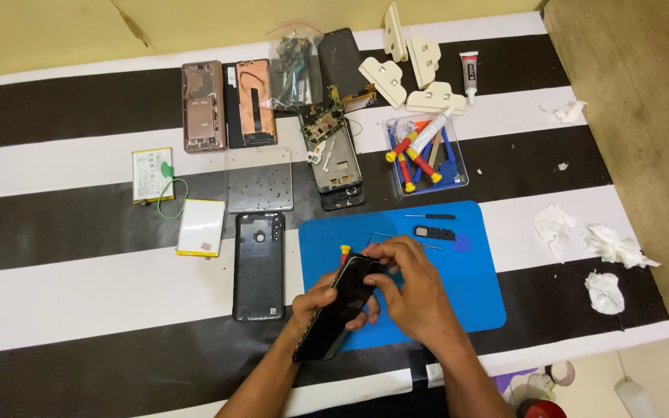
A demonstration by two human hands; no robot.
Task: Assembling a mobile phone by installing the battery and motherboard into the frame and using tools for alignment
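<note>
- A black plastic phone back cover (pixel 258 265) lay flat on the striped table (pixel 79 294), left of both hands.
- The left hand (pixel 315 303) cradled a dark rectangular smartphone (pixel 341 305) from beneath, its grip wrapped around the edge.
- The right hand (pixel 412 288) pinched the phone's upper end over a blue rubber work mat (pixel 466 286).

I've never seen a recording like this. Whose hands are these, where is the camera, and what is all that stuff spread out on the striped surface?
There is no machine here: a person works with bare hands, and the one camera sits on their head, looking down. The left hand and right hand together hold a black phone above a blue mat. On the striped cloth lie a black back cover, two flat batteries, opened phone frames, a clear box of small tools, cream plastic clamps, a little glue tube and crumpled tissues.
</note>
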